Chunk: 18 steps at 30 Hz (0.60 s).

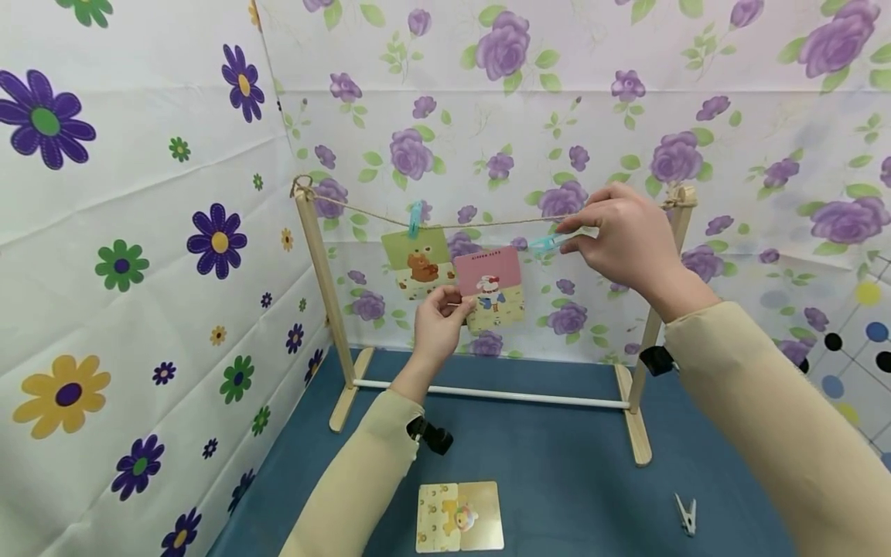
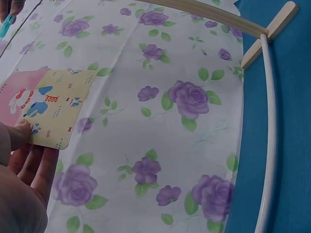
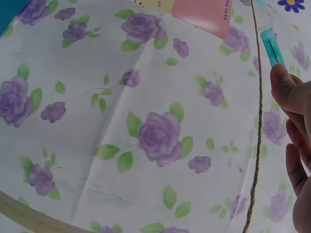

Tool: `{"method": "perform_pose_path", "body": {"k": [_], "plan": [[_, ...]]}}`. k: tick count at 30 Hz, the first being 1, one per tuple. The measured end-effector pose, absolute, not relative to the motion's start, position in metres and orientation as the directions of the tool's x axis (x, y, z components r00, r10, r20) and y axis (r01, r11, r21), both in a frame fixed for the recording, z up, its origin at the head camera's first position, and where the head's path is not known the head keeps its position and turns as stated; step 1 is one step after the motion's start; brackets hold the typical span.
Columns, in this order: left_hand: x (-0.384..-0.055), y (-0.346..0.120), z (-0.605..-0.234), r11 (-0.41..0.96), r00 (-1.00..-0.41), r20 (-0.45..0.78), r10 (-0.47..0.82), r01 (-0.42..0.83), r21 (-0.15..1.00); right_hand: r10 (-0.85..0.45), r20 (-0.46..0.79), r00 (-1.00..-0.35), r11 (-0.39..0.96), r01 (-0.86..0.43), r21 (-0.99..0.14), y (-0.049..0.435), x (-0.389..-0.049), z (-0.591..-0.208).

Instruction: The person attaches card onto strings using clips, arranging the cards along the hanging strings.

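My left hand [image 1: 438, 325] pinches a pink and yellow card [image 1: 490, 290] with a white animal printed on it, by its lower left edge. The card stands upright just below the twine [image 1: 501, 224]. To its right, my right hand [image 1: 626, 236] pinches a light blue clothespin [image 1: 546, 244] between thumb and fingers, close by the twine. The same clothespin [image 3: 273, 47] shows beside the line in the right wrist view. A green card with a brown bear [image 1: 421, 263] hangs from the twine by another blue clothespin [image 1: 414, 220], partly overlapped by the pink card.
Wooden posts [image 1: 323, 286] on feet hold the twine, joined low down by a white rod [image 1: 494, 394]. On the blue table [image 1: 557, 480] lie a yellow card [image 1: 459, 517] near the front and a pale clothespin [image 1: 686, 514] at right. Flowered cloth [image 1: 480, 139] hangs behind.
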<state>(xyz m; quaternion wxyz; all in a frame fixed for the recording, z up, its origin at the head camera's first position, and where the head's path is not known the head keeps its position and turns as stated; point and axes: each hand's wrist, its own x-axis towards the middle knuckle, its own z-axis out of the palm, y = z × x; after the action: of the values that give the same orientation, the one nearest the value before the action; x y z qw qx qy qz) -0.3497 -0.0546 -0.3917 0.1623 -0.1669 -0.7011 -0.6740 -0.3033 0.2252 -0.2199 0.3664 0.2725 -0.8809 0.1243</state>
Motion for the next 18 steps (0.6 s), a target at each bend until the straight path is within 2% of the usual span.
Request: {"method": "perform_pose_path", "body": {"k": [4, 11, 18], "plan": [[-0.355, -0.054, -0.386, 0.037, -0.889, 0.457, -0.008, 0.457, 0.889, -0.382, 0.677, -0.629, 0.842, -0.539, -0.026, 0.218, -0.308, -0.209], [-0.361, -0.052, -0.375, 0.077, -0.882, 0.47, -0.025, 0.467, 0.881, -0.373, 0.654, -0.658, 0.854, -0.52, -0.036, 0.205, -0.318, -0.194], [-0.363, -0.047, -0.366, 0.083, -0.875, 0.484, -0.022, 0.48, 0.873, -0.361, 0.596, -0.717, 0.886, -0.464, -0.022, 0.196, -0.319, -0.183]]}}
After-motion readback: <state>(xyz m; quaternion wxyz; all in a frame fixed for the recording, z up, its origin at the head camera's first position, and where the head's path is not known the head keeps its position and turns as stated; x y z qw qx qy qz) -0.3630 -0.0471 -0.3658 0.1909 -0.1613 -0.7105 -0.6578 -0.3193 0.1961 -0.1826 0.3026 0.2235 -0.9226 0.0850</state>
